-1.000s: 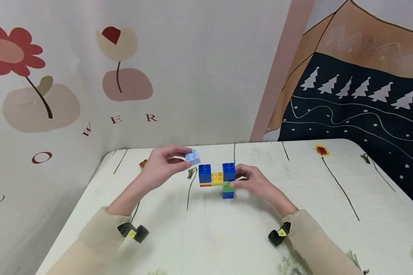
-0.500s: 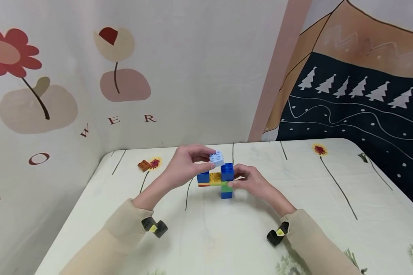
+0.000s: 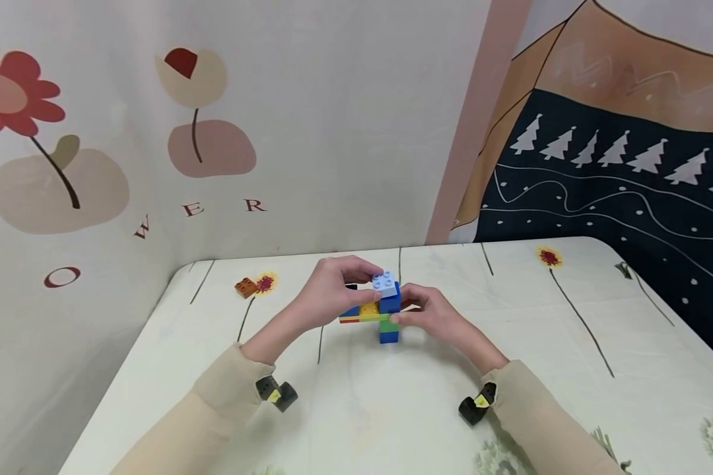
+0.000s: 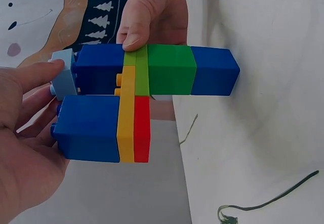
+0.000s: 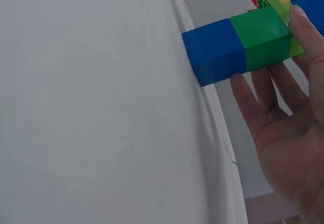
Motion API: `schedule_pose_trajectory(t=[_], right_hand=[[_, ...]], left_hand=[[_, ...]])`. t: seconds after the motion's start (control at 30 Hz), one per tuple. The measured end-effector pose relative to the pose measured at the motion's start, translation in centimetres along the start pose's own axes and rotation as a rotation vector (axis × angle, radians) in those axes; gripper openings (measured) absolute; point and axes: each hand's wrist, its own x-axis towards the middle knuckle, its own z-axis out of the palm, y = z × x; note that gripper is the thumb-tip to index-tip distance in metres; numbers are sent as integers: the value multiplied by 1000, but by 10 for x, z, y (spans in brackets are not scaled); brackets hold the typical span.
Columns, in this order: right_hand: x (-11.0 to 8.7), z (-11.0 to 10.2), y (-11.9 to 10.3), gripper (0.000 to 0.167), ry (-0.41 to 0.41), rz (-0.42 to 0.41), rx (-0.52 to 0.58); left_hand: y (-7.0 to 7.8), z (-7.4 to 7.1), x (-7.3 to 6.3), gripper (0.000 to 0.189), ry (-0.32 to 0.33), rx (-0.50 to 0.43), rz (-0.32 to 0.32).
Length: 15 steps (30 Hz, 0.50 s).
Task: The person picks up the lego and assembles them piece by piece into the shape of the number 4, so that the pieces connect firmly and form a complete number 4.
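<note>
A light blue toy brick (image 3: 384, 282) is pinched between the thumb and fingers of my left hand (image 3: 333, 290), right on top of the right-hand dark blue brick (image 3: 390, 303). That brick belongs to a built block structure: a blue and green (image 4: 169, 70) column, thin lime, yellow (image 4: 126, 117) and red plates reaching out to the left, and another dark blue brick (image 4: 88, 127) on their far end. My right hand (image 3: 430, 311) grips the column from the right, its thumb at the lime plate and its fingers along the green and blue bricks (image 5: 215, 51).
A loose orange-brown brick (image 3: 246, 287) lies at the back left of the table, beside a printed flower. The white tablecloth (image 3: 356, 402) has printed stems and blooms. Behind the table's back edge hangs a patterned curtain (image 3: 333, 132).
My left hand has carried the light blue brick rightward, past the left dark blue brick, and down onto the right dark blue one. My right hand keeps its grip, nearly unmoved.
</note>
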Motion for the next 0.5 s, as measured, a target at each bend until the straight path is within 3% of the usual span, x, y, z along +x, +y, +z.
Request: schedule_pose_trajectory(t=[0.33,0.5], right_hand=[[-1,1,0,34,-2,-11,9],[0,1,-1,34,-2,-9,15]], left_hand=[[-1,4,1,32,18,-3,-3],[-2,6,1,30,26,-10,31]])
